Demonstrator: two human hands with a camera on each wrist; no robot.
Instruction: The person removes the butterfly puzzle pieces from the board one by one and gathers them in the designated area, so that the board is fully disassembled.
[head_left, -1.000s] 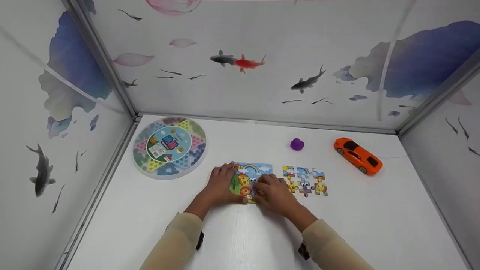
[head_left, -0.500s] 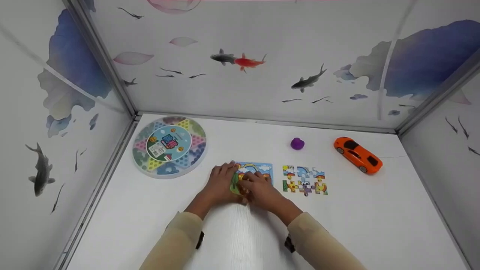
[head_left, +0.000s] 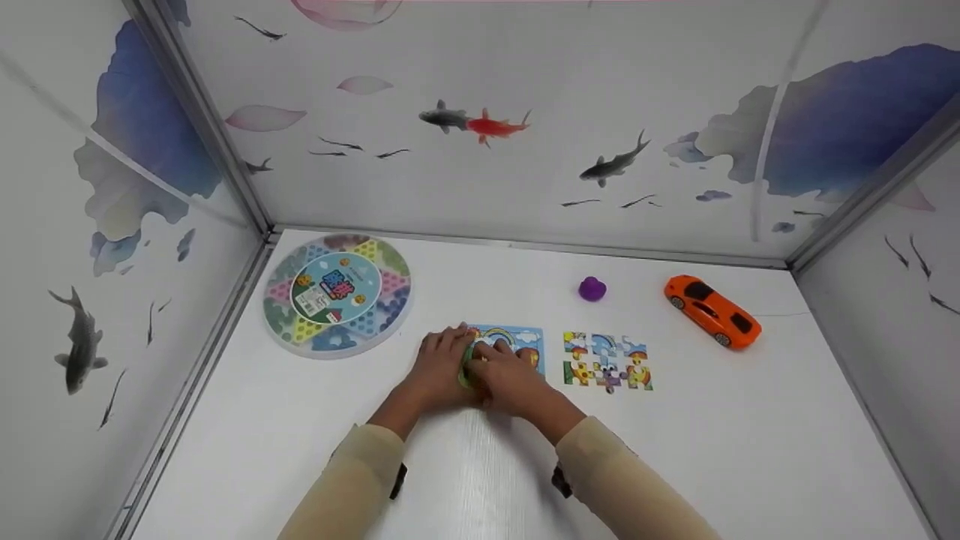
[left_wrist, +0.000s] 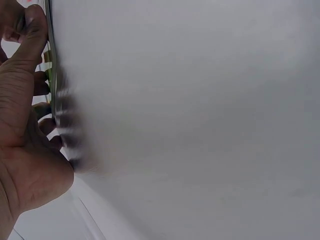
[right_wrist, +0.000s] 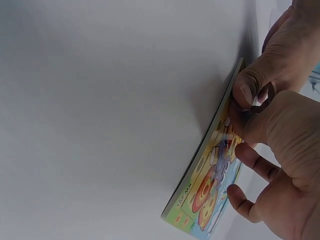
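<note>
A colourful jigsaw board (head_left: 529,337) with a rainbow picture lies on the white table. My left hand (head_left: 441,369) grips its left end, thumb at the near edge and fingers along the side. Over the board's left part, my right hand (head_left: 511,381) has bent fingers at the printed surface, close to the left thumb. In the right wrist view, the board (right_wrist: 212,182) shows its printed face and thin edge, with the two thumbs together at one end. The right index fingertip is hidden, and I cannot tell whether it pinches a piece.
Several joined and loose jigsaw pieces (head_left: 606,367) lie right of the board. Behind them sits a small purple toy (head_left: 592,289), and an orange toy car (head_left: 712,311) stands farther right. A round game box (head_left: 337,295) lies back left. Patterned walls (head_left: 525,187) enclose the table.
My right hand has moved left across the board, from its right half to its left part near the left thumb. The left hand keeps its hold at the left end.
</note>
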